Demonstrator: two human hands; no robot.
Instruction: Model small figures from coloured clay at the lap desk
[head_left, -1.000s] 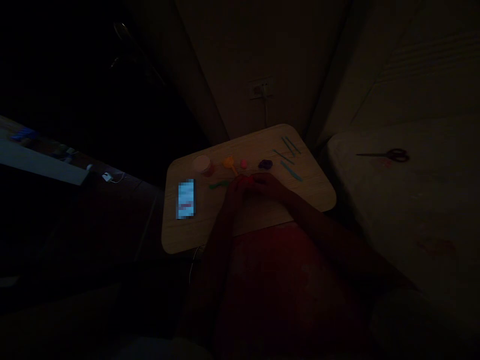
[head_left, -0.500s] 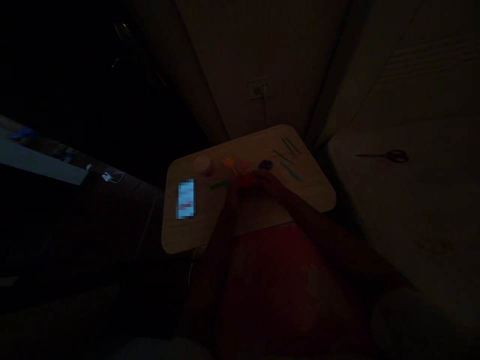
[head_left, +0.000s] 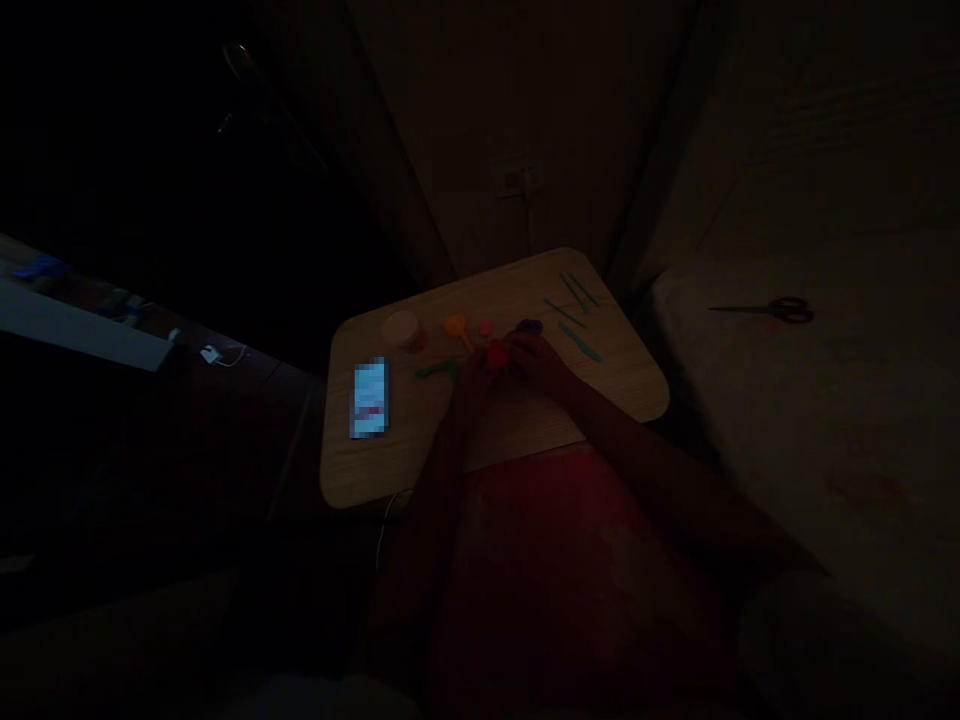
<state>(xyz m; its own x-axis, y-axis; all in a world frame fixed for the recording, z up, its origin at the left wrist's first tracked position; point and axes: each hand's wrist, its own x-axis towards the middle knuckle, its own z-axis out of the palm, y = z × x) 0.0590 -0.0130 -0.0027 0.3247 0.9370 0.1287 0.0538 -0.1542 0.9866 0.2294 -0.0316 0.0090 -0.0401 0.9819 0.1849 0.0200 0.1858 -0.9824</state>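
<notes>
The room is very dim. A lump of red modelling clay (head_left: pixel 496 353) sits between my left hand (head_left: pixel 471 382) and my right hand (head_left: pixel 537 362), and the fingers of both close on it. Just beyond them lie a purple clay piece (head_left: pixel 529 327), partly hidden by my right hand, and a small pink clay ball (head_left: pixel 486 328). To the left are an orange clay piece (head_left: pixel 454 324), a green clay strip (head_left: pixel 435 371) and a pale-lidded clay tub (head_left: pixel 401 330). Several thin teal sculpting tools (head_left: pixel 576 320) lie at the right.
The hands work over a rounded wooden table (head_left: pixel 517 285) with a lit smartphone (head_left: pixel 369 398) at its left. A pair of scissors (head_left: pixel 765 310) lies on a pale padded surface to the right. A wall socket (head_left: pixel 517 178) with a cable is behind.
Both hands and the red clay have shifted slightly up and to the right, nearer the purple piece. The red lump shows more clearly between the fingers, and the picture has grown darker.
</notes>
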